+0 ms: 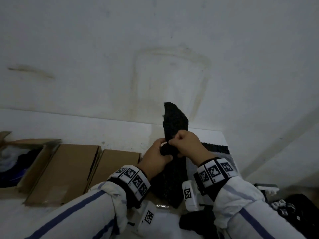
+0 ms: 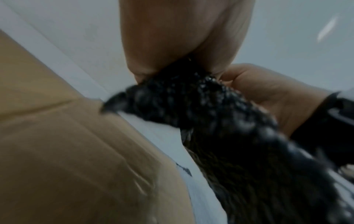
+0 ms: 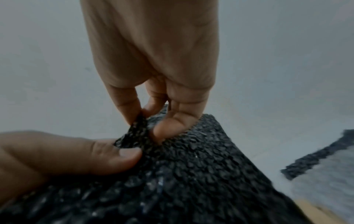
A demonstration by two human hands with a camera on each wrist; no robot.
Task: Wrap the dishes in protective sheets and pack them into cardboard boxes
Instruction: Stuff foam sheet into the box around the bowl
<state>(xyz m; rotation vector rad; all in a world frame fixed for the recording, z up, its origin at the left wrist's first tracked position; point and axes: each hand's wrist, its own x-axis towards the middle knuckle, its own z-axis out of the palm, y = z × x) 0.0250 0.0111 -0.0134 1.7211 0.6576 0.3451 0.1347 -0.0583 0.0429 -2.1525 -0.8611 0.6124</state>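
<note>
A black bubble-wrap sheet point(image 1: 174, 120) is held up in front of the wall, one end sticking up, the rest hanging below my hands. My left hand point(image 1: 163, 150) grips its bunched middle. My right hand point(image 1: 173, 141) pinches an edge right beside it, thumb against forefinger. The right wrist view shows the right hand point(image 3: 147, 121) pinching a fold of the sheet point(image 3: 191, 174), with the left thumb point(image 3: 118, 157) pressed on it. In the blurred left wrist view, the left hand point(image 2: 172, 50) clutches the sheet point(image 2: 210, 115). No dish is visible.
An open cardboard box point(image 1: 37, 163) with white and dark contents stands at the left. Two flat cardboard boxes point(image 1: 67, 171) point(image 1: 117, 163) lie beside it on the white surface. More black sheets point(image 1: 215, 149) lie behind my right wrist. Dark gear with markers point(image 1: 286, 207) sits at bottom right.
</note>
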